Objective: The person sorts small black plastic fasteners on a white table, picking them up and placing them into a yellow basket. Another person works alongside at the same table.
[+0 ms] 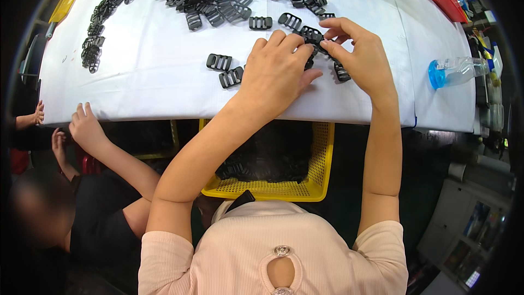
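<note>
Arching over black buckles (311, 33), perhaps to keep them together, the left grip (277, 71) has the right grip (363, 49) curled just beside; I cannot tell what either holds.

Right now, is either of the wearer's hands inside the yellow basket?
No, the left hand and the right hand are both at the black buckles on the white tabletop.
</note>
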{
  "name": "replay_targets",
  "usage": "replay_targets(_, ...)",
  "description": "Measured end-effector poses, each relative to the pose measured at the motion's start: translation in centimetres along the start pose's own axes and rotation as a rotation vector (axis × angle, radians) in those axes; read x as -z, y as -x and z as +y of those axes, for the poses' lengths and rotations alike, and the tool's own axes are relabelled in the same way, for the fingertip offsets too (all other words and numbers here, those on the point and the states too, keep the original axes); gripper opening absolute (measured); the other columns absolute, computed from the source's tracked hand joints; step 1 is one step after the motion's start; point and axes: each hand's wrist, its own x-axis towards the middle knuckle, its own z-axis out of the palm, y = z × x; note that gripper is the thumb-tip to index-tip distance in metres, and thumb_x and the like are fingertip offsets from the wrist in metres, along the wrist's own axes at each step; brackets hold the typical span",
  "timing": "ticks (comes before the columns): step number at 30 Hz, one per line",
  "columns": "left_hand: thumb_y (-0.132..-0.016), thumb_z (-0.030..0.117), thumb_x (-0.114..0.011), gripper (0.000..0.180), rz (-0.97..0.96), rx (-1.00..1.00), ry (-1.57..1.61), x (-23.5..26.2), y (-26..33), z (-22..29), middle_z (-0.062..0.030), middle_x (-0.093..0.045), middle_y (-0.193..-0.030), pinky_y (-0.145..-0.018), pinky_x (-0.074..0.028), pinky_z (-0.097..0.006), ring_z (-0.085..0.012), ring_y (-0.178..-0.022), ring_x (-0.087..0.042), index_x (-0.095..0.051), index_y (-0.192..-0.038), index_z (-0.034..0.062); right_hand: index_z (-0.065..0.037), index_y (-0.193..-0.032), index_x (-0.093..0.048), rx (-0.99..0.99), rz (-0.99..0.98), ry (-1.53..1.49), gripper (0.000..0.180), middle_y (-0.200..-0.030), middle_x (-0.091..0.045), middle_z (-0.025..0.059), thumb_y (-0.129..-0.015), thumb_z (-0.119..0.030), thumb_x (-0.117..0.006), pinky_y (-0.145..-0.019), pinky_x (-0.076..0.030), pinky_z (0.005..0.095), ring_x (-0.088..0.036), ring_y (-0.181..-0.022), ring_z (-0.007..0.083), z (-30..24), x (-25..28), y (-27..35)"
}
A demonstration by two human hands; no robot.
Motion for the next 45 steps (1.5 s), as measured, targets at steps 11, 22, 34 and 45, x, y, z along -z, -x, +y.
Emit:
replay_targets(11, -0.083, 0.014, -0.069, 0.021, -0.192, 0.319, 0.372, 1.8, -0.9, 1.2, -0.0097, -0.066, -0.086, -0.075, -0.05, -0.038, -0.0278, -0.086, -0.061, -0.069, -0.102, 0.0067, -0.009, -0.1, -0.071, 0.051, 0.029, 0.233, 0.021, -0.092, -0.07, 0.0109, -0.079, -0.012, -0.068, -0.078, -0.051, 0.0385, -0.065, -0.083, 0.0305, 1.4, -0.8, 0.4)
replay_targets(22, -0.081, 0.011, -0.069, 0.022, 0.0, 0.047, 0.01, -1.4, -2.7, -2.1, -0.0072, -0.067, -0.103, -0.081, -0.049, -0.039, -0.0286, -0.094, -0.058, -0.068, -0.103, 0.007, -0.008, -0.1, -0.069, 0.037, 0.124, 0.143, 0.022, -0.083, -0.067, 0.0097, -0.08, -0.006, -0.062, -0.072, -0.051, 0.0404, -0.064, -0.079, 0.0293, 2.0, -0.2, 0.2)
replay_targets(34, -0.081, 0.019, -0.071, 0.026, -0.02, -0.024, -0.163, -0.9, -2.9, -2.1, -0.0056, -0.065, -0.094, -0.081, -0.046, -0.039, -0.026, -0.092, -0.058, -0.069, -0.104, 0.0072, -0.007, -0.088, -0.065, 0.402, 0.24, 0.474, 0.011, -0.091, -0.061, 0.0039, -0.077, -0.004, -0.065, -0.075, -0.047, 0.0349, -0.058, -0.086, 0.0253, 5.6, 0.4, 2.7)
replay_targets(45, -0.083, 0.015, -0.068, 0.025, -0.12, 0.104, -0.04, -2.5, -3.2, 0.1, -0.013, -0.065, -0.09, -0.077, -0.05, -0.04, -0.0299, -0.087, -0.062, -0.066, -0.106, 0.0055, -0.006, -0.1, -0.069, 0.222, 0.159, 0.283, 0.024, -0.087, -0.067, 0.0101, -0.077, -0.012, -0.07, -0.074, -0.048, 0.0375, -0.063, -0.084, 0.0287, 3.4, -0.8, 2.9)
